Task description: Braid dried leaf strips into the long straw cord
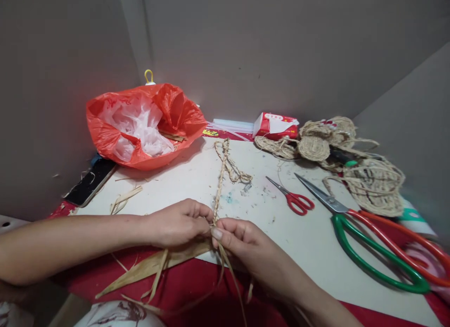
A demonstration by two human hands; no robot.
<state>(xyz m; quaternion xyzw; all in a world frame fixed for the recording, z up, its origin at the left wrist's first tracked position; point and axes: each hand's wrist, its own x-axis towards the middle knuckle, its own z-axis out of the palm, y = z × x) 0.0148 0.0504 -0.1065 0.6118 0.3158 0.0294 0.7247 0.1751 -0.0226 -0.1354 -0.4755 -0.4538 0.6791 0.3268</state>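
A thin braided straw cord (pixel 220 184) runs from the middle of the white board down to my hands, its far end lying in a loose loop. My left hand (pixel 184 224) is closed at the near end of the braid, fingers curled. From the other side my right hand (pixel 239 240) pinches the same spot between thumb and fingers. Loose dry straw strips (pixel 225 259) hang below the pinch, over the red cloth. A wider flat straw leaf (pixel 151 270) sticks out beneath my left hand. The fingertips partly cover the point where braid and strips meet.
A red plastic bag (pixel 190 125) with white plastic inside stands at back left, beside a black phone (pixel 91 181). Small red-handled scissors (pixel 298 202) and large shears (pixel 337 205) lie right. Behind are a tissue pack (pixel 262 125) and woven straw pieces (pixel 314 148). Grey walls enclose the table.
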